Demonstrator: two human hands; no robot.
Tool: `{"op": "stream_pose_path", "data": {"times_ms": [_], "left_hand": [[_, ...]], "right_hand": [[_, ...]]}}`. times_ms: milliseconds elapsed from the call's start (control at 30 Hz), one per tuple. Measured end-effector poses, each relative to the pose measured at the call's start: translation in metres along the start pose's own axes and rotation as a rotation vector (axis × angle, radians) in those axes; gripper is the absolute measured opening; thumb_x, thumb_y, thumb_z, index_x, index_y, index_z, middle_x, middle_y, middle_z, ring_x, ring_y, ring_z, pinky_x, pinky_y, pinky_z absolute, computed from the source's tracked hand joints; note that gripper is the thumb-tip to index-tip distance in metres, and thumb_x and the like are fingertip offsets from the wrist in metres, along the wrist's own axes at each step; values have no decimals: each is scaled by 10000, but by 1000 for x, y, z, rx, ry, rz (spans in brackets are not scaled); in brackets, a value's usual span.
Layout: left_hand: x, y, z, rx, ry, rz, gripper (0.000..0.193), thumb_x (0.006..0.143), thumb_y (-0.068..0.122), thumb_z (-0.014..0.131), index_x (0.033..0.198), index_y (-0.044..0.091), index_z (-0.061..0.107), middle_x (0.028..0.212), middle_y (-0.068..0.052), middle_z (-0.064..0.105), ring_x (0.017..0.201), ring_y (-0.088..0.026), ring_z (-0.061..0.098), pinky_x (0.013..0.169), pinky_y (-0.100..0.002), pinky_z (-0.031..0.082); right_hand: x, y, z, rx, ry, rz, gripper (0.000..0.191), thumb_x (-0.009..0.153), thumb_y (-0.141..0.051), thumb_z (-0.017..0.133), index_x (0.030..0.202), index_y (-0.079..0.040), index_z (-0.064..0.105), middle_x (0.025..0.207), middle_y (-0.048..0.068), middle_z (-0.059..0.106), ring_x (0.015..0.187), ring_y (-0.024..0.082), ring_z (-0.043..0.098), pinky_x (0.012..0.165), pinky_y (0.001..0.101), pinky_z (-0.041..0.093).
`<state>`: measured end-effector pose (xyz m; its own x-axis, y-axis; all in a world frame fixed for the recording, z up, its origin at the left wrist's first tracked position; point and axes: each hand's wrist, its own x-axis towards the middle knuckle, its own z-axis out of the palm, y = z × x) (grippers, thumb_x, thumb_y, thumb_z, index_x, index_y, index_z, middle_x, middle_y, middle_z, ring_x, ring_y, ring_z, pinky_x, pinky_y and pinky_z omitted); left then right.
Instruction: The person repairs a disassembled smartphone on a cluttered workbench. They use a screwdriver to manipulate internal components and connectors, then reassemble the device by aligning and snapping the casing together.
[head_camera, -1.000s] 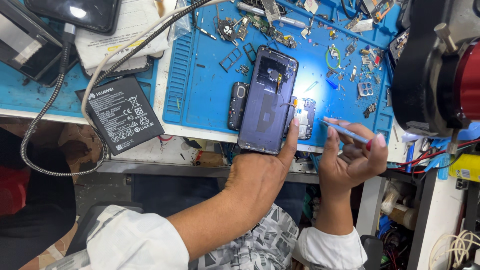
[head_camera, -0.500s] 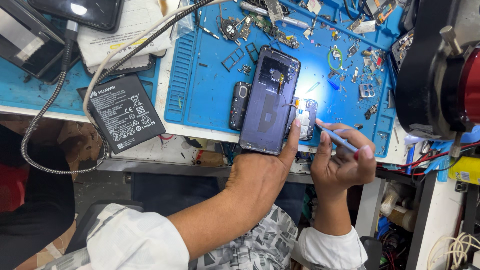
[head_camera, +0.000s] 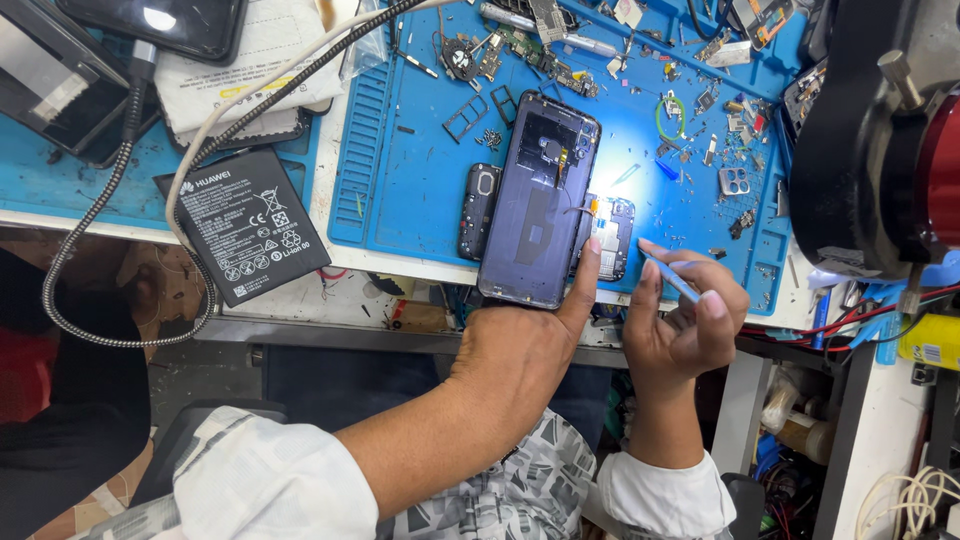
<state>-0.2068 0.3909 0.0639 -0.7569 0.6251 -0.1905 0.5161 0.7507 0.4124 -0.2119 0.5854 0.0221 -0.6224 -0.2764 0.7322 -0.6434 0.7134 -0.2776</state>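
An opened dark phone body (head_camera: 535, 200) lies on a blue work mat (head_camera: 420, 150), lit from its right side. My left hand (head_camera: 530, 350) grips the phone's near edge, with one fingertip pressed along the right side. Just right of it, my right hand (head_camera: 690, 325) pinches a thin blue tool (head_camera: 668, 275), whose tip points toward a small circuit board (head_camera: 615, 235) beside the phone. A black cover strip (head_camera: 478, 210) lies against the phone's left side.
A flat black battery (head_camera: 245, 225) lies at the mat's left edge under a braided cable (head_camera: 110, 200). Screws, small parts and boards litter the mat's far side (head_camera: 560, 60). A large black and red machine (head_camera: 880, 150) stands at the right. A dark device (head_camera: 170, 20) lies far left.
My right hand swung the blue tool from lying level to pointing at the small board, then shifted slightly nearer. My left hand kept its hold on the phone.
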Motion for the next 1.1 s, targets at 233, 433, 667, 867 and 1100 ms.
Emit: {"op": "stream_pose_path", "data": {"times_ms": [233, 433, 667, 867, 1100], "left_hand": [[0, 0, 2, 0, 37, -5, 1016, 835, 179, 686, 1569, -130, 56, 622, -18, 694, 455, -139, 662, 318, -321, 495], [2, 1, 3, 17, -9, -7, 1026, 825, 170, 684, 1573, -121, 44, 608, -13, 685, 433, -125, 647, 304, -317, 491], [3, 3, 4, 21, 16, -17, 1005, 827, 155, 678, 1579, -115, 69, 599, -6, 680, 430, -125, 637, 309, -323, 482], [4, 5, 5, 18, 15, -24, 994, 835, 152, 670, 1579, -111, 66, 600, -13, 682, 425, -126, 641, 304, -326, 486], [4, 5, 5, 16, 26, -25, 978, 849, 155, 661, 1577, -107, 63, 593, -7, 682, 420, -132, 642, 301, -330, 486]], "right_hand": [[-9, 0, -5, 139, 90, 257, 820, 1102, 160, 595, 1569, -336, 139, 1269, 137, 501, 976, 227, 641, 895, 439, 638], [-19, 10, -17, 334, 225, 504, 831, 1227, 144, 593, 1588, -344, 27, 1176, 105, 559, 978, 178, 630, 949, 440, 598], [-20, 16, -14, 356, 280, 572, 896, 1162, 167, 628, 1581, -307, -7, 1206, 106, 543, 987, 174, 631, 960, 446, 634], [-20, 14, -12, 366, 287, 600, 910, 1144, 174, 638, 1589, -276, -17, 1194, 104, 538, 975, 155, 612, 944, 424, 638], [-14, 9, -14, 360, 281, 603, 909, 1160, 167, 646, 1593, -286, -13, 1185, 111, 544, 981, 160, 611, 929, 420, 612]]}}
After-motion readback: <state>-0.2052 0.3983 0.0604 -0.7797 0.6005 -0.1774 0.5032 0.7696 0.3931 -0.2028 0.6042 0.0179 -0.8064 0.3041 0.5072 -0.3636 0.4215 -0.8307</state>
